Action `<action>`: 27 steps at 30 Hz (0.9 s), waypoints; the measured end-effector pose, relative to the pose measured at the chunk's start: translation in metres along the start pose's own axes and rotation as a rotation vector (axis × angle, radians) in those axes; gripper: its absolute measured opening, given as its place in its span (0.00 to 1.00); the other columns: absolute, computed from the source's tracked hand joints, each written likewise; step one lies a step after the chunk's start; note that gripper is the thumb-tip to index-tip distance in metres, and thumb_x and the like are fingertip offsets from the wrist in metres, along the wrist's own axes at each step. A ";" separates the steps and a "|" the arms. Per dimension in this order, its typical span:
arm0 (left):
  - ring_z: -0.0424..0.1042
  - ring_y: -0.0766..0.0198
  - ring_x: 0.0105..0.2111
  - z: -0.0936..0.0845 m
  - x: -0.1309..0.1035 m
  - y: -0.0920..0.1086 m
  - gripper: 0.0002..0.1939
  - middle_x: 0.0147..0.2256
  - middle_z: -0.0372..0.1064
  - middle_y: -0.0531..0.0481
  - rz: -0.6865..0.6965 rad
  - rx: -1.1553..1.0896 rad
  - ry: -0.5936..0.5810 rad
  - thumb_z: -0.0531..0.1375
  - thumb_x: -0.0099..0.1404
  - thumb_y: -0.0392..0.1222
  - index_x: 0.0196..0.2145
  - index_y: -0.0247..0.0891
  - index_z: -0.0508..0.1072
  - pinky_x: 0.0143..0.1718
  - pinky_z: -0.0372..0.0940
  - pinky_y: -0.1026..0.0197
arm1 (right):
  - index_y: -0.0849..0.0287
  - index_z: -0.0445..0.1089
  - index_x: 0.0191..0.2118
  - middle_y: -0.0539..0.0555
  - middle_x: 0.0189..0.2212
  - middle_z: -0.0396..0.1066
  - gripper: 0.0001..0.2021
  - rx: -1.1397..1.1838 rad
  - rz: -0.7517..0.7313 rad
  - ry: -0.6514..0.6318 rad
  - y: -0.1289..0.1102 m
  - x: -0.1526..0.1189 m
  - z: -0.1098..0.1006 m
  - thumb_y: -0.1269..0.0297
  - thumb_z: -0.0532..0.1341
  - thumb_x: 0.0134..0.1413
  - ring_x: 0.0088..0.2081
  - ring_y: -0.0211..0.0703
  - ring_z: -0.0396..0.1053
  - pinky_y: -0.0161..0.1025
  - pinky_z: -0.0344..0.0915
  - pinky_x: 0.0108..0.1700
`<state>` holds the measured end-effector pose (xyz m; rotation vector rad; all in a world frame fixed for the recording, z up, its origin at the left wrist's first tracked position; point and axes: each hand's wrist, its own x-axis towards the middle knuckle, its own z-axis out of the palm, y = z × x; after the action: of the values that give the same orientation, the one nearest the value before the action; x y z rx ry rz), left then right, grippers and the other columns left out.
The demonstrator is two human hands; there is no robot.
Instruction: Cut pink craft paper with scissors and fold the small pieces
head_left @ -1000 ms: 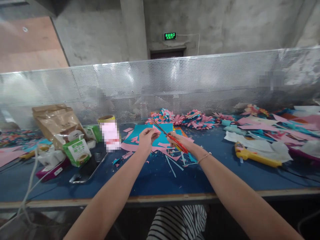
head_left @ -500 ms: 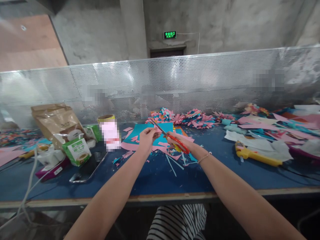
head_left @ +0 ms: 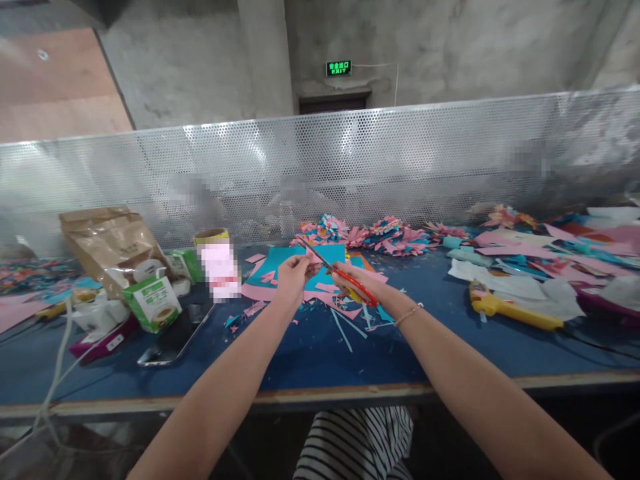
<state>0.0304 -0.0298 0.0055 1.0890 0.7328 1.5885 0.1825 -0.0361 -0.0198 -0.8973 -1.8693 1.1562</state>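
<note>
A small pink paper piece is pinched in my left hand, over the middle of the table. My right hand is closed on the red-and-yellow scissors, whose blades point up and left, against the pink piece by my left fingertips. Under both hands lie blue sheets and pink paper, with small scraps and thin pale blue strips nearer the front edge.
Fringed paper bunches lie behind the sheets. A yellow glue gun and loose paper are at the right. At the left stand a brown bag, a green-white carton and a phone. A perforated metal screen runs behind.
</note>
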 end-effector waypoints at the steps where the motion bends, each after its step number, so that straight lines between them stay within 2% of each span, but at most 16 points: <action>1: 0.68 0.69 0.21 0.000 0.000 0.000 0.10 0.17 0.64 0.53 -0.001 -0.002 0.000 0.63 0.45 0.40 0.20 0.33 0.65 0.30 0.63 0.64 | 0.54 0.55 0.34 0.46 0.24 0.50 0.15 0.005 -0.008 -0.001 0.000 0.000 0.000 0.50 0.54 0.46 0.23 0.31 0.52 0.33 0.60 0.27; 7: 0.68 0.70 0.21 0.000 -0.001 0.001 0.10 0.18 0.65 0.52 -0.022 -0.030 -0.004 0.63 0.45 0.39 0.19 0.33 0.65 0.29 0.63 0.65 | 0.55 0.56 0.32 0.45 0.23 0.50 0.13 0.038 -0.045 -0.003 -0.001 -0.001 0.001 0.52 0.54 0.47 0.22 0.29 0.52 0.29 0.57 0.24; 15: 0.68 0.71 0.20 -0.001 0.001 0.001 0.09 0.17 0.65 0.53 -0.022 -0.029 -0.012 0.63 0.45 0.38 0.19 0.33 0.64 0.28 0.62 0.66 | 0.57 0.58 0.35 0.46 0.23 0.54 0.14 -0.116 -0.067 0.062 -0.006 -0.005 0.002 0.51 0.53 0.48 0.22 0.30 0.55 0.31 0.59 0.24; 24: 0.68 0.71 0.20 -0.001 0.002 0.003 0.08 0.17 0.66 0.53 -0.070 -0.069 -0.005 0.63 0.45 0.36 0.20 0.33 0.65 0.27 0.62 0.67 | 0.56 0.53 0.25 0.47 0.21 0.53 0.12 -0.488 -0.192 0.176 -0.012 -0.003 0.001 0.54 0.51 0.49 0.22 0.33 0.53 0.33 0.54 0.25; 27: 0.67 0.72 0.20 -0.002 0.004 0.003 0.08 0.18 0.66 0.53 -0.072 -0.074 -0.012 0.63 0.45 0.37 0.20 0.33 0.66 0.26 0.62 0.68 | 0.57 0.54 0.23 0.47 0.20 0.53 0.13 -0.433 -0.151 0.219 -0.014 -0.002 0.002 0.54 0.54 0.47 0.22 0.33 0.52 0.33 0.52 0.25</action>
<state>0.0268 -0.0269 0.0082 1.0070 0.6925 1.5350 0.1797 -0.0434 -0.0074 -1.0469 -1.9958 0.5440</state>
